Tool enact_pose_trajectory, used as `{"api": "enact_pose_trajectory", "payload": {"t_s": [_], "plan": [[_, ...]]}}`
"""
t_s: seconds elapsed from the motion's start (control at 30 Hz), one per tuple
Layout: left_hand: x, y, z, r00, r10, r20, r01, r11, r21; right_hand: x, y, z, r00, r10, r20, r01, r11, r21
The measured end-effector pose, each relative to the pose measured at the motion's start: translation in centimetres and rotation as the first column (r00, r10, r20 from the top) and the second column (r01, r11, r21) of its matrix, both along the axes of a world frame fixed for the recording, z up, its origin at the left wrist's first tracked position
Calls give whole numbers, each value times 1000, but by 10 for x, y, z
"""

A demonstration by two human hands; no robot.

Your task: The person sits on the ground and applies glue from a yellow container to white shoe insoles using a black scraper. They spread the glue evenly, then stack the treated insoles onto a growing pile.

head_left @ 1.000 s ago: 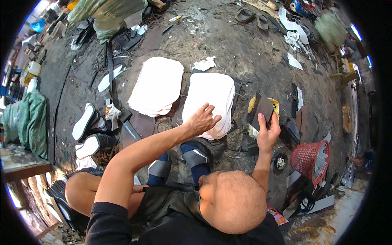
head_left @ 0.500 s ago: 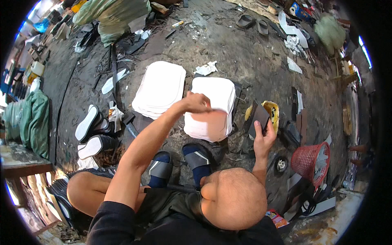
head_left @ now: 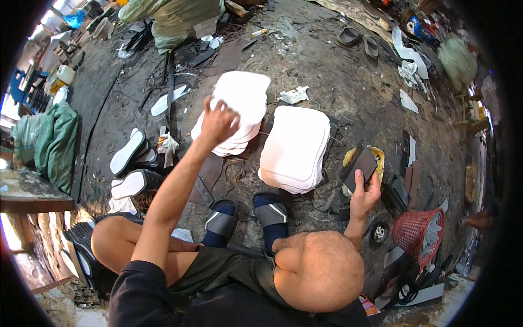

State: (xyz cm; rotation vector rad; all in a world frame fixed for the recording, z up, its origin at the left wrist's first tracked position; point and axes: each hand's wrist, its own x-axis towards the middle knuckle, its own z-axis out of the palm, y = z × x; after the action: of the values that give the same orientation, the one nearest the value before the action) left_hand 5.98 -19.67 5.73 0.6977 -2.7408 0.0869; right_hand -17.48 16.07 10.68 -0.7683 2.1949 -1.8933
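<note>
My left hand (head_left: 220,122) is over the left stack of white sheets (head_left: 239,143), its fingers partly bent and apart. Just beyond those fingers, the top white sheet (head_left: 242,95) lies shifted toward the far side of the stack and looks slightly blurred. A second stack of white rounded sheets (head_left: 297,144) stands to the right, in front of my feet. My right hand (head_left: 365,193) grips a dark flat rectangular piece (head_left: 363,164) between thumb and fingers. Right behind that piece is a yellow-rimmed container (head_left: 379,158), partly hidden.
White-soled footwear (head_left: 128,152) and a green sack (head_left: 57,141) are on the left. A red basket (head_left: 411,234) tilts at the right, near a round dark dish (head_left: 378,231). Sandals (head_left: 348,36) and scraps lie farther off. My slippered feet (head_left: 220,220) are close to the stacks.
My left hand has moved from the right stack to the left stack, where a white sheet now lies off-centre on top. The right hand still holds the dark piece. The view has shifted somewhat.
</note>
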Motion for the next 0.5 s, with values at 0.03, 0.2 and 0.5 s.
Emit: {"api": "enact_pose_trajectory", "payload": {"t_s": [0.03, 0.2, 0.5], "plan": [[13, 4, -31, 972, 90, 218, -120, 984, 129, 2, 0, -3, 1000, 13, 13, -13, 1000, -2], [-46, 59, -76, 840, 520, -156, -300, 683, 666, 1, 5, -4, 999, 27, -25, -27, 999, 25], [-107, 131, -80, 929, 369, 25, -309, 738, 600, -36, -53, -16, 997, -12, -73, 23, 989, 143]]}}
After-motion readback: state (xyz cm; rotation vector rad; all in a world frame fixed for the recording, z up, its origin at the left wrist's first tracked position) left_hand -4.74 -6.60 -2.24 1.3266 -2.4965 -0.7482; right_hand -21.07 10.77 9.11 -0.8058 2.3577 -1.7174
